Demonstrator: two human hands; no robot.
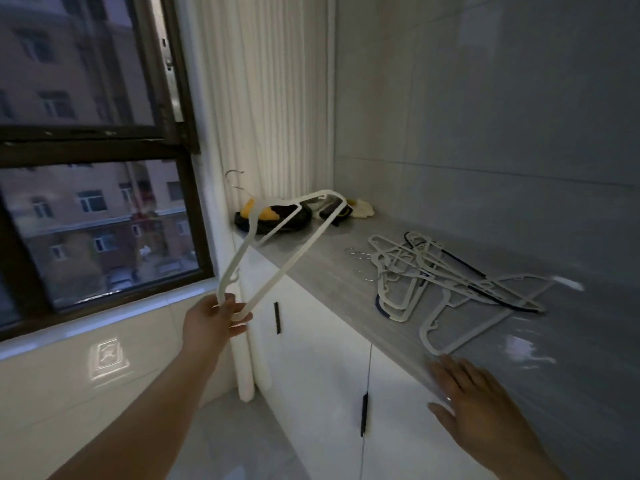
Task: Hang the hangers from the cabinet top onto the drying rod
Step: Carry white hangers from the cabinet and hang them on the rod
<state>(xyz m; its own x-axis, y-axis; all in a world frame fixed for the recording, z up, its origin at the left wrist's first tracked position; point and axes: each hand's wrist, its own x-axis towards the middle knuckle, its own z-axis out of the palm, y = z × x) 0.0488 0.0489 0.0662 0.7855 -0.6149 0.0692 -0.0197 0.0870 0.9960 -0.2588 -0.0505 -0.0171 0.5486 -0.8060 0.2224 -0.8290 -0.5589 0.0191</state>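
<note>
Grey cabinet top (311, 268) | left hand (216, 320) grips one white plastic hanger (300, 252) | right hand (478, 407) spread, empty | tangled white hanger pile (450, 271) at three o'clock unhung | rod unseen

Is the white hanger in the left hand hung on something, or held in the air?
Held in the air. The left hand grips one end of the white hanger; its hook points up and touches nothing.
</note>
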